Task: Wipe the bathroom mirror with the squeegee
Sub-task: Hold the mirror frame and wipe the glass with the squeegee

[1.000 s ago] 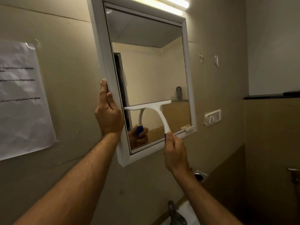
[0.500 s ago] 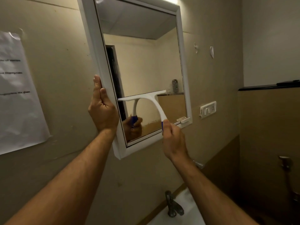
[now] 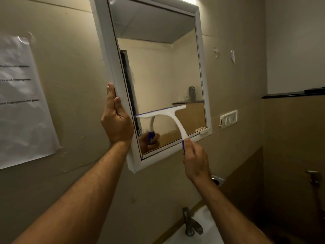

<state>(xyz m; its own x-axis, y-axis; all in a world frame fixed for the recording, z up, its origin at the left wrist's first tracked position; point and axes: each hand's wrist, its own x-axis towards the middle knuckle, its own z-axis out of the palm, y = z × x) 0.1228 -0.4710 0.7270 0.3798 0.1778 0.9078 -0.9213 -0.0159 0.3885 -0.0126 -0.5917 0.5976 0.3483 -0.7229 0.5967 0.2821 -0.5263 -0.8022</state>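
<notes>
The white-framed mirror hangs on the beige wall, and across the last second its whole frame slides a little within your view; that reads as your head shifting, not the mirror moving, since your left hand keeps the same place on the frame's left edge; its fingers lie straight and flat along the white border with the thumb alongside, bracing and curled round nothing; your right hand keeps its fingers wrapped round the blue end of the squeegee's handle, below the mirror's lower right corner; the squeegee lies with its white blade across the lower third of the glass, its left tip near the left inner edge, the blade tilted up slightly to the right; relative to the frame it sits about where it did a second ago, perhaps marginally lower, so you judge the stroke to be slow or pausing near its end; a narrow band of glass below the blade is left to clear; a faint smear shows on the glass by the left edge, above the blade; the tap stands below.
</notes>
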